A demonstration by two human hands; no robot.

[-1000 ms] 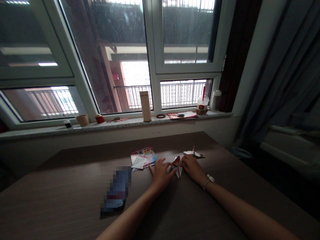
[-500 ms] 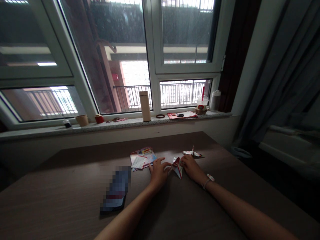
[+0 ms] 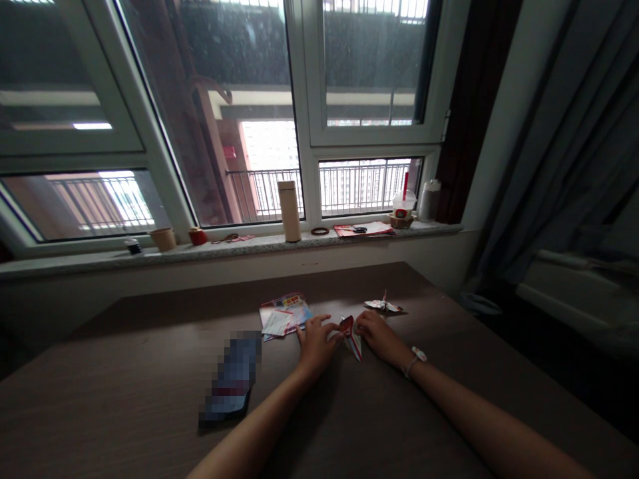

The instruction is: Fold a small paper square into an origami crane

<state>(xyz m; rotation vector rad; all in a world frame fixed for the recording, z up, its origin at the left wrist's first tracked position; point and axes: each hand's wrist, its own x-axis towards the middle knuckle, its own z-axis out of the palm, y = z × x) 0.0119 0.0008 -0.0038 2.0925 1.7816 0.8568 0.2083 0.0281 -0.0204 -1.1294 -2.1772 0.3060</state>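
Observation:
A folded piece of printed paper (image 3: 352,339), white with red parts, stands between my two hands over the brown table (image 3: 150,352). My left hand (image 3: 318,342) pinches its left edge between thumb and forefinger, the other fingers spread toward the paper sheets (image 3: 282,318). On the other side, my right hand (image 3: 378,334) has its fingers closed on the paper's right edge; its fingertips are partly hidden. Just beyond my right hand lies a folded paper crane (image 3: 383,305), white with red marks, its wings spread.
A dark phone-like object (image 3: 232,382), blurred out, lies left of my left arm. On the windowsill (image 3: 259,245) stand a beige flask (image 3: 289,213), a drink cup with a red straw (image 3: 402,205), a brown cup (image 3: 164,239), and scissors (image 3: 359,230) on paper.
The folded paper has turned a little and looks narrower, its point shifted slightly nearer to me. My right hand has moved slightly left. My left hand stays almost in place.

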